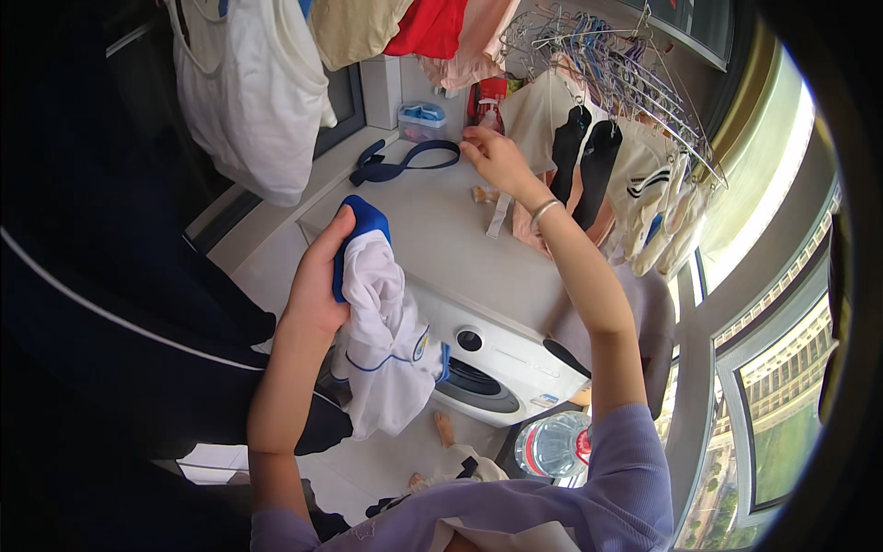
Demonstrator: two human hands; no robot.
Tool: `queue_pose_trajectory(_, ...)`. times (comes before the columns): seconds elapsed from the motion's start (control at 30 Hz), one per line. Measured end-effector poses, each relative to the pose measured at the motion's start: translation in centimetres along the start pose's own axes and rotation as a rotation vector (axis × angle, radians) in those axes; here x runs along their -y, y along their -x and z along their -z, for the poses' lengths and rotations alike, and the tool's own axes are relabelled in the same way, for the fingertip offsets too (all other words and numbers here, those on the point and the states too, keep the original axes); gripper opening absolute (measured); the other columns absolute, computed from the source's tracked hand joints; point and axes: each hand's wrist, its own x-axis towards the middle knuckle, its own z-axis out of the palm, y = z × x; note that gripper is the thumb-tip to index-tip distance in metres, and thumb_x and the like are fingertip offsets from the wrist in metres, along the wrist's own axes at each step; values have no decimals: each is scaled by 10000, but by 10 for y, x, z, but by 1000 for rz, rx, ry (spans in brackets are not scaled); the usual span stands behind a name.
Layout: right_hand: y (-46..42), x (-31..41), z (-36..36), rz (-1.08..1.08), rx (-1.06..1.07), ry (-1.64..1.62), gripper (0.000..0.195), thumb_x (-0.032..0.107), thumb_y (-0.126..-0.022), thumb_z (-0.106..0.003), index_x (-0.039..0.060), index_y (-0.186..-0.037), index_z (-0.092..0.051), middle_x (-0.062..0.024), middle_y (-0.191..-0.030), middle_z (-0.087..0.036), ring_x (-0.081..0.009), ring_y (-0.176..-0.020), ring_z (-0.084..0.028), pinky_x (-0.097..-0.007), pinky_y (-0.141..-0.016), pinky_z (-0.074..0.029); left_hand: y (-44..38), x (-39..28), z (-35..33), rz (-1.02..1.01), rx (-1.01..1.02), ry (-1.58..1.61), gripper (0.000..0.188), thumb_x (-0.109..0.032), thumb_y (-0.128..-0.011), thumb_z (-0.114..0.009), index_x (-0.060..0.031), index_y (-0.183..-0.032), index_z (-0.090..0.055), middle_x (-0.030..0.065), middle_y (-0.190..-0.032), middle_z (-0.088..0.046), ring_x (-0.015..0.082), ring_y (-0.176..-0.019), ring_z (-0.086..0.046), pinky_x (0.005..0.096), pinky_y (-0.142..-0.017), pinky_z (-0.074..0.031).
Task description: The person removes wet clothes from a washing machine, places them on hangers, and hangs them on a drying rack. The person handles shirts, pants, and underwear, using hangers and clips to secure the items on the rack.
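Observation:
My left hand (319, 276) grips a white polo-style shirt (376, 303) by its blue collar (369, 215). The shirt hangs bunched in front of a white front-loading washing machine (493, 345); blue piping and a small emblem show on it. My right hand (498, 160), with a bangle at the wrist, is held out over the counter (441, 228), thumb and fingers slightly apart with nothing seen between them. By its fingertips lies the looped end of a dark blue strap (421, 160); whether they touch it I cannot tell. A pump bottle (489, 116) stands just beyond.
Several wire hangers (600, 48) and hanging socks (666, 221) crowd the right. A white garment (255, 103) hangs at upper left. A plastic box (422, 123) sits at the counter's back. A large water bottle (552, 445) stands below, near the window (772, 407).

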Motion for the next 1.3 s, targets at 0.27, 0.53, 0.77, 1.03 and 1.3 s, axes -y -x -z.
queue_pose_trajectory(0.27,-218,-196,-42,-203,-547,105,308,234,-717,-475,43,-956,-510,-182,-888,-549,-374,-836,-505,-397,-719,-410,-27,-24,-40,-192,287,-46,366,-246,-765,-500,38,-995,-484,144,-901,-560,225,-811,-561,312,-737,-453)
queue_pose_trajectory(0.53,-189,-216,71,-489,-964,-157,309,231,-669,-529,3,-877,-522,-182,-709,-561,-320,-720,-550,-358,-616,-436,-69,-30,-44,-548,183,-137,405,-292,-763,-467,59,-960,-504,167,-909,-562,233,-790,-567,311,-712,-464)
queue_pose_trajectory(0.77,-175,-281,111,-515,-795,-47,241,201,-698,-500,23,-855,-543,-148,-667,-562,-262,-635,-553,-329,-537,-424,-151,-21,-49,-341,413,10,192,-119,-738,-532,-31,-909,-516,15,-794,-531,89,-729,-522,232,-652,-415)
queue_pose_trajectory(1.03,-181,-315,146,-645,-574,69,184,166,-731,-466,46,-829,-567,-109,-619,-563,-197,-538,-557,-295,-446,-411,-189,-6,-51,-113,474,-147,319,-181,-743,-540,7,-992,-471,75,-853,-563,138,-765,-559,247,-682,-448)
queue_pose_trajectory(1.3,-187,-317,163,-616,-223,72,198,162,-732,-436,36,-817,-564,-64,-537,-545,-143,-394,-524,-246,-364,-376,-192,-5,-64,-98,305,-252,442,-219,-703,-558,34,-1046,-443,100,-893,-555,164,-787,-558,268,-709,-440)
